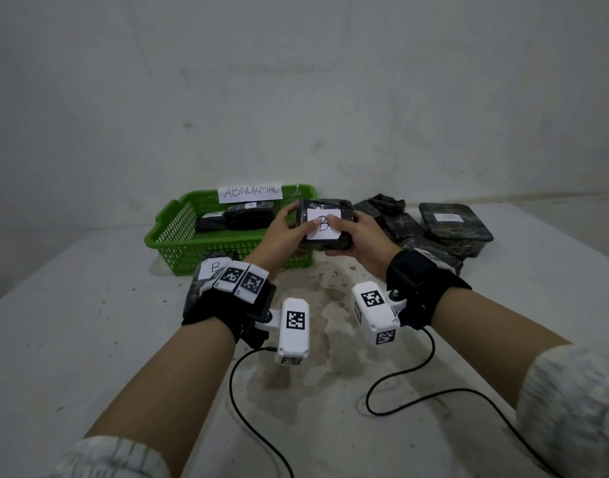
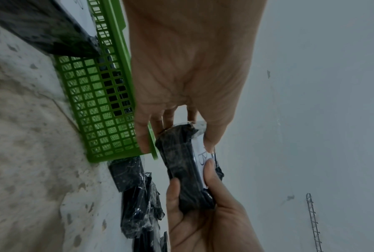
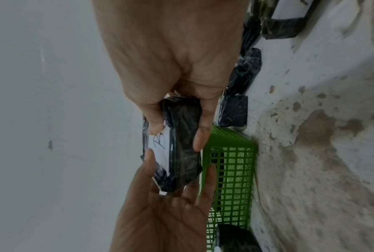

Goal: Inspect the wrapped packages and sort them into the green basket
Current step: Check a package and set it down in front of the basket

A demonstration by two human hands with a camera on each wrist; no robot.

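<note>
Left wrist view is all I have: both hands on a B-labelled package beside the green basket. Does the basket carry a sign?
Observer: Yes. Head view shows a paper sign reading ABNORMAL on the green basket far rim.
Operator: Anything inside?
Observer: At least two dark packages; one label reads A.
Operator: Any B besides the held package?
Observer: One more B package lies on the table in front of the basket.
</note>
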